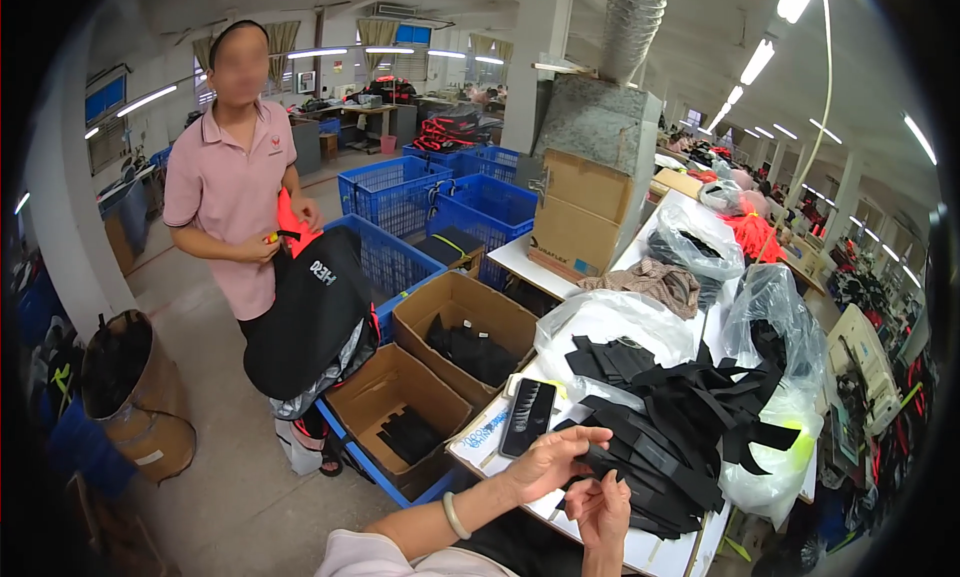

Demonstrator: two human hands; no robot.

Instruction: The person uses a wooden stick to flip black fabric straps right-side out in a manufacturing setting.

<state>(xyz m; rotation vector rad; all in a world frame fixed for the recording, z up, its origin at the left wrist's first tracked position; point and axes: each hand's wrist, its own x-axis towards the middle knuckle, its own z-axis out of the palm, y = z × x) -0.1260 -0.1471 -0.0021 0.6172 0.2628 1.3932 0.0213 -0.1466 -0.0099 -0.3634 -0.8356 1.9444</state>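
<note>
My left hand (552, 464), with a pale bangle on its wrist, is closed on one end of a black fabric strip (598, 463). Close beside it, my right hand (601, 509) pinches the same strip between thumb and fingers. Part of the strip is hidden by my fingers and blends into the dark pile behind. Just beyond both hands, a heap of black fabric strips (655, 457) spreads over the white table (494, 455). A smartphone (527, 418) with a lit screen lies on the table by my left hand.
Left of the table stand cardboard boxes (375, 397) holding black pieces, and blue plastic crates (385, 262). Clear plastic bags (770, 317) and a checked cloth (650, 285) lie farther back. A co-worker (232, 167) in pink holds a black bag (308, 312). A round bin (135, 397) stands far left.
</note>
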